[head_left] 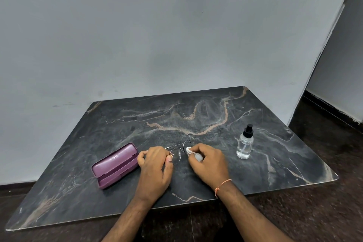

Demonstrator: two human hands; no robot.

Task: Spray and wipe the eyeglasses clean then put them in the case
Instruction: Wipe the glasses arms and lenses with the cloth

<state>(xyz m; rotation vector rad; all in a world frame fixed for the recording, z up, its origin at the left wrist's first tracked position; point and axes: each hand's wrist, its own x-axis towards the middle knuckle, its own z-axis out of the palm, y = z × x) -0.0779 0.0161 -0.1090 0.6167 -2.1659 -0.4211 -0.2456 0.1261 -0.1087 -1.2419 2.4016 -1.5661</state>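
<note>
Thin rimless eyeglasses [177, 153] hover just above the dark marble table [196, 120], between both hands. My left hand [155, 165] pinches the left end of the frame with thumb and fingers. My right hand [208, 163] grips a small white cloth [191, 152] and presses it against the right lens. The purple eyeglass case [115, 165] lies open to the left of my left hand, almost touching it. A clear spray bottle [245, 143] with a black nozzle stands upright to the right of my right hand.
A grey wall [157, 35] rises directly behind the table. Dark floor [324, 212] shows beyond the table's right and near edges. An orange thread circles my right wrist.
</note>
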